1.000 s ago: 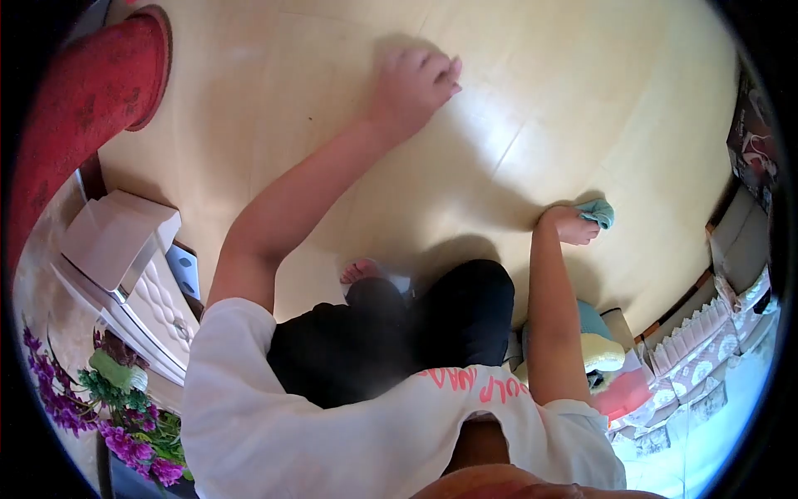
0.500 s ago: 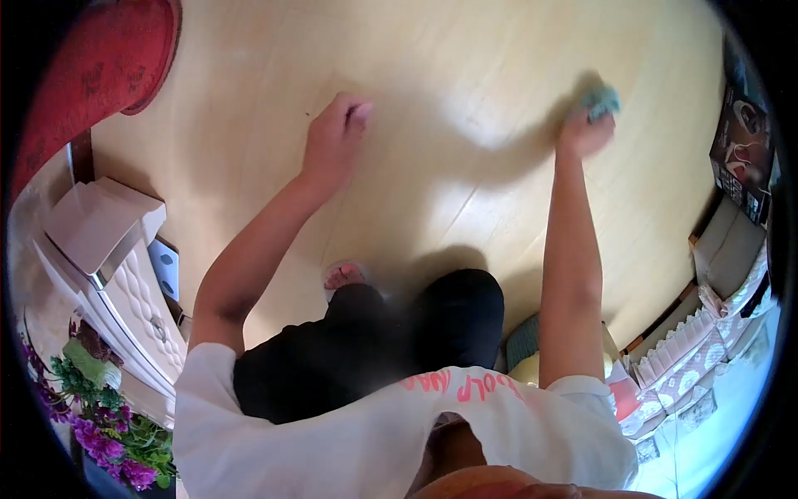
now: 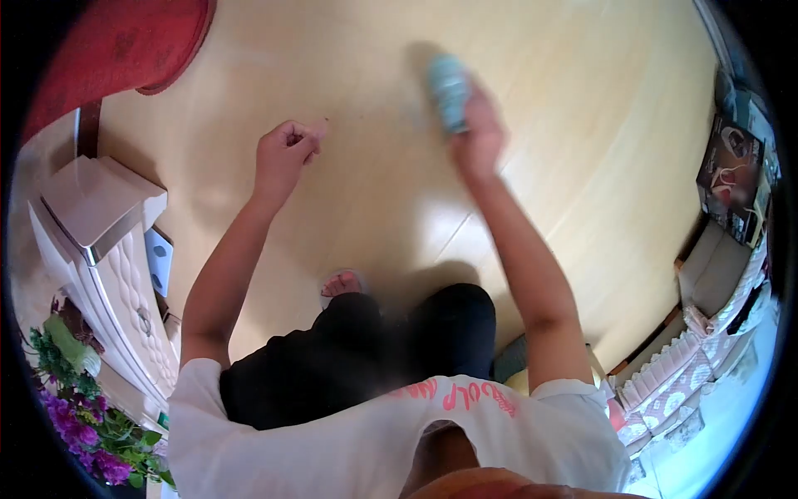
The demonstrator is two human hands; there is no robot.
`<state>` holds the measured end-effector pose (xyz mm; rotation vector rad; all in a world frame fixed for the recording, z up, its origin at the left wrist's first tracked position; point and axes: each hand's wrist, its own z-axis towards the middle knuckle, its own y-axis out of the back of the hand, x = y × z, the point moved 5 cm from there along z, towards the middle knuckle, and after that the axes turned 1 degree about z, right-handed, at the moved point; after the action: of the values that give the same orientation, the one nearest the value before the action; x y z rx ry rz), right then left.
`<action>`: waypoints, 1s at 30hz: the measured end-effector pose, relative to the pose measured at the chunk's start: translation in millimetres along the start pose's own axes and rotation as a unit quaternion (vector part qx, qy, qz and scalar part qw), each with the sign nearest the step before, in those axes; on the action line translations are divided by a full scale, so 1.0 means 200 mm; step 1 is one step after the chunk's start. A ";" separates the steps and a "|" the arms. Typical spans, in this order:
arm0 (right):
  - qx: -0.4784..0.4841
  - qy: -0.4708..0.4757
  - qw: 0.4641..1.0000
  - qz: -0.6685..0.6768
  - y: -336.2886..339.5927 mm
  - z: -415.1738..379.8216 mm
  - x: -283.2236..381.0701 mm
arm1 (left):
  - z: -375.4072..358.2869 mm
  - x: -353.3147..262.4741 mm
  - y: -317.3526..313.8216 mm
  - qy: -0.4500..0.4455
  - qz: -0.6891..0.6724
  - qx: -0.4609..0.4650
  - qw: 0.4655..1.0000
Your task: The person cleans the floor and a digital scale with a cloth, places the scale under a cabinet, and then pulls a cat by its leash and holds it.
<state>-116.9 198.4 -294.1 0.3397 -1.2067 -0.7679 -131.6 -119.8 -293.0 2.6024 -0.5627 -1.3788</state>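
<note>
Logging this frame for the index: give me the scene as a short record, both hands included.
left hand: fingers curled; contents unclear
right hand: gripping blue-green cloth; motion-blurred
surface: pale floor
cloth-floor contact: cannot tell
upper left: red-covered object
left edge: white tufted furniture, purple flowers
right edge: dark printed box

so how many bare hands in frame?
2: the left hand, left of centre, and the right hand, nearer top centre, blurred, holding a teal cloth. No others show.
</note>
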 end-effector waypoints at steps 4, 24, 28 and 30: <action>-0.115 -0.127 0.959 -0.227 0.52 0.41 -0.43 | -0.06 0.01 0.01 0.078 -0.054 0.062 0.994; 0.024 -0.078 0.994 -0.078 0.12 0.67 -0.42 | 0.02 0.18 0.17 0.098 -0.129 -0.028 0.986; 0.004 -0.120 0.975 -0.189 0.02 1.06 -0.66 | 0.01 0.09 0.21 0.108 -0.152 0.005 0.982; 0.038 -0.048 0.983 -0.173 -0.22 1.05 -0.64 | 0.02 0.07 0.22 0.088 -0.166 0.052 0.981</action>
<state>-346.2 289.0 -339.0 0.5912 -1.2863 -1.0486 -140.2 -165.8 -293.1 2.9689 -0.1843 -1.2071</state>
